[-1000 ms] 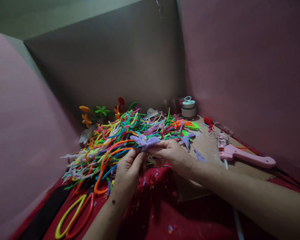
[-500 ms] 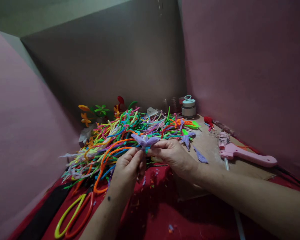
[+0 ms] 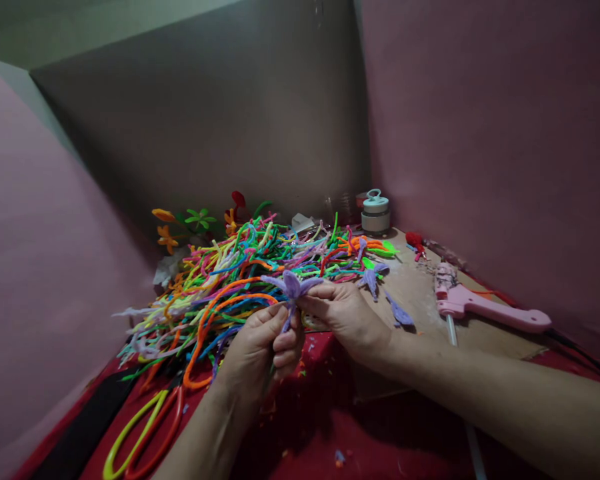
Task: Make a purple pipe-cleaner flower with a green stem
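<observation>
Many fuzzy stems [image 3: 247,260] behind purple flower [image 3: 293,287], left hand [image 3: 260,343] and right hand [image 3: 353,320] pinching it, scissors [image 3: 179,403], glue gun [image 3: 490,311]

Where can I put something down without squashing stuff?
The dark red cloth between the left forearm and right forearm looks roomiest, though small scraps dot it. A smaller patch of brown cardboard shows between the loose purple fuzzy piece and the pink plastic glue gun. The heap of multicoloured fuzzy stems crowds the back.

Your bare left hand [image 3: 263,337] and bare right hand [image 3: 351,319] — both with slim, tapering fingers — join a bare left forearm [image 3: 207,423] and a bare right forearm [image 3: 473,387], each smooth in outline and narrowing toward the hand.
</observation>
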`<state>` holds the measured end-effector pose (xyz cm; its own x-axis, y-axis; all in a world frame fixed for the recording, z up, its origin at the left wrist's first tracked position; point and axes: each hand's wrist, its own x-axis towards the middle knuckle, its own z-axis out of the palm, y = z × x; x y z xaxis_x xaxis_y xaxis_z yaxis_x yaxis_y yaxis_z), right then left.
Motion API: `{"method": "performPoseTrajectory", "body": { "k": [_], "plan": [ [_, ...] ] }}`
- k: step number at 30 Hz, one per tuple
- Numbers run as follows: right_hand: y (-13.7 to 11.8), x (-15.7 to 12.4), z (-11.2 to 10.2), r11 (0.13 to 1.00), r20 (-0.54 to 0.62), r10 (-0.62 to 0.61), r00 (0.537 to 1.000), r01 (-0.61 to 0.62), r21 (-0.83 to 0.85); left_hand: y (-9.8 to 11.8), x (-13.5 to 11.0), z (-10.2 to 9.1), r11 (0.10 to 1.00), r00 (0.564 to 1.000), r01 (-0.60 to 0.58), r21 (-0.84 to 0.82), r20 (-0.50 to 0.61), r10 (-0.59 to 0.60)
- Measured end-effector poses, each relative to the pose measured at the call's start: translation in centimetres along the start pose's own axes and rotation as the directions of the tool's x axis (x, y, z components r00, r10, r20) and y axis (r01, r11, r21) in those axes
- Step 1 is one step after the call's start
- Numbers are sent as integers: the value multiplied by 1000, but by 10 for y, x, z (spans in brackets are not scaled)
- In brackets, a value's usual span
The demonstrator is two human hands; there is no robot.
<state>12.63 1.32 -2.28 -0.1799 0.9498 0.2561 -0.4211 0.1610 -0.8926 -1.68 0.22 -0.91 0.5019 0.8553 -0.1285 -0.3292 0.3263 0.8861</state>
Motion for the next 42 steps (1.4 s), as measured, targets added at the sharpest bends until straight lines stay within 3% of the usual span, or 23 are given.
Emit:
{"method": "performPoseTrajectory", "body": {
  "k": [4, 8, 12, 14, 17, 19, 21, 23, 26, 29, 33, 37, 40, 42],
  "plan": [
    [5, 0, 0, 972, 99, 108, 989, -126, 199, 1, 1, -1, 999, 999, -10, 46, -42, 12],
    [10, 1, -2, 943, 187, 140, 972, -189, 275, 3, 2, -2, 993, 998, 42, 114, -48, -37],
    [9, 2, 0, 932, 116, 139, 983, -170, 319, -1, 4, 1, 967, 991, 87, 241, -120, -59],
    [8, 3, 1, 940, 51, 114, 992, -124, 317, -5, 5, 5, 923, 979, 31, 383, -200, 50],
    [7, 3, 1, 963, -19, 98, 995, -90, 255, -10, 5, 11, 790, 925, -80, 607, -249, 286],
    [6, 3, 1, 971, -33, 94, 995, -84, 224, -12, 4, 13, 719, 885, -133, 682, -245, 395],
    [3, 2, 2, 974, -17, 77, 997, -72, 215, -12, 4, 11, 706, 860, -176, 686, -241, 450],
    [0, 0, 3, 976, 14, 71, 997, -73, 207, -12, 4, 9, 764, 877, -212, 609, -227, 424],
    [-2, -1, 5, 959, 54, 104, 993, -114, 261, -10, 4, 7, 889, 937, -223, 400, -164, 308],
    [-4, 0, 6, 933, 62, 156, 986, -168, 317, -7, 3, 4, 945, 968, -195, 261, -106, 229],
    [-6, 1, 3, 939, 108, 177, 978, -201, 280, 0, 1, -6, 990, 999, -43, 133, -9, 44],
    [-7, 1, -1, 965, 220, 137, 966, -180, 190, 6, 0, -13, 989, 988, 117, 95, 93, -125],
    [-6, 1, -1, 973, 160, 117, 980, -146, 179, 6, 0, -7, 969, 998, 65, 240, 0, -67],
    [-6, 1, -1, 973, 87, 116, 989, -131, 189, 3, -1, 0, 890, 986, -51, 453, -118, 117]
  ]
}}
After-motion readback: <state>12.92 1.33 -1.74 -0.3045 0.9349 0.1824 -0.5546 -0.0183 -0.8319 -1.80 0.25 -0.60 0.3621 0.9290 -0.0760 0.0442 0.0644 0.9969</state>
